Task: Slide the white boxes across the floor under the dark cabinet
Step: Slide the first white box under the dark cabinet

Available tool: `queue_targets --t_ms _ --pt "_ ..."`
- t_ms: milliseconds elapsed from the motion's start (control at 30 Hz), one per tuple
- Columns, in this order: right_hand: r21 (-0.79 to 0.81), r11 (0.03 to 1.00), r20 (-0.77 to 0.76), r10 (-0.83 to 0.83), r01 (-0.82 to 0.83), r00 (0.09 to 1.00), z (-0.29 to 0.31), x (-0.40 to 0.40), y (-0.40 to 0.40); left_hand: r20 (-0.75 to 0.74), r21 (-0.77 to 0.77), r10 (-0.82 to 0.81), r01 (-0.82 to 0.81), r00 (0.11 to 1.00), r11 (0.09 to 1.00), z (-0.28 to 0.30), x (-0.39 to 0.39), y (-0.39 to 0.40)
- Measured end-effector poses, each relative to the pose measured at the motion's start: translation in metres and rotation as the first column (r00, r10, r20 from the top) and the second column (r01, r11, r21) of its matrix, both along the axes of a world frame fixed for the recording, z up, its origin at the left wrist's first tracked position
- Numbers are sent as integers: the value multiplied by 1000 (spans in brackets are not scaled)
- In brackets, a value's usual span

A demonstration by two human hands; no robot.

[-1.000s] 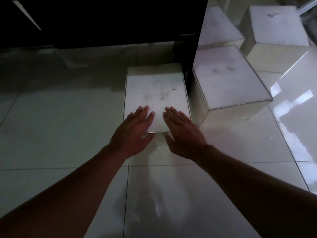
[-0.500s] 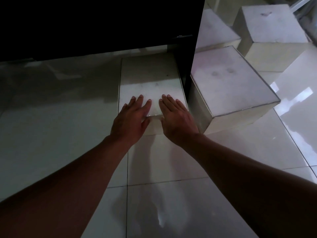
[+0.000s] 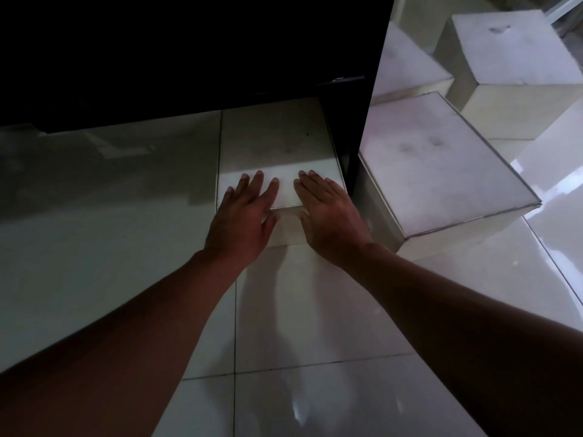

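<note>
A white box (image 3: 277,143) lies on the tiled floor with its far part in the shadow beneath the dark cabinet (image 3: 189,52). My left hand (image 3: 243,216) and my right hand (image 3: 328,216) rest flat on the box's near edge, fingers spread over its top, palms against its front face. The box sits close against the cabinet's dark right leg (image 3: 350,159). A second white box (image 3: 441,165) stands on the other side of that leg.
Two more white boxes stand at the back right, one (image 3: 407,67) beside the cabinet and one (image 3: 511,52) farther right. Glossy pale floor tiles (image 3: 94,231) stretch to the left and toward me.
Both hands have moved forward with the white box, which has slid farther under the dark cabinet. More of its top is in shadow now.
</note>
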State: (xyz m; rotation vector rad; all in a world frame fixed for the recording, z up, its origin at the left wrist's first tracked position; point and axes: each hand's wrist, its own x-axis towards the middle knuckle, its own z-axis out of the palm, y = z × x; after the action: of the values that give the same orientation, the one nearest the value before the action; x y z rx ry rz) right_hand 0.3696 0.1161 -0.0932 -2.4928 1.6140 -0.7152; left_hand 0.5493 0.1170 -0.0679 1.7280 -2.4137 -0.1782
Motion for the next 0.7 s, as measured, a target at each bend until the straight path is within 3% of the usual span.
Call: queue_targets --t_ms 700 --pt "-16 999 -104 -29 28 994 -7 -4 -6 16 -15 -10 10 1000 1000 -4 1 -11"
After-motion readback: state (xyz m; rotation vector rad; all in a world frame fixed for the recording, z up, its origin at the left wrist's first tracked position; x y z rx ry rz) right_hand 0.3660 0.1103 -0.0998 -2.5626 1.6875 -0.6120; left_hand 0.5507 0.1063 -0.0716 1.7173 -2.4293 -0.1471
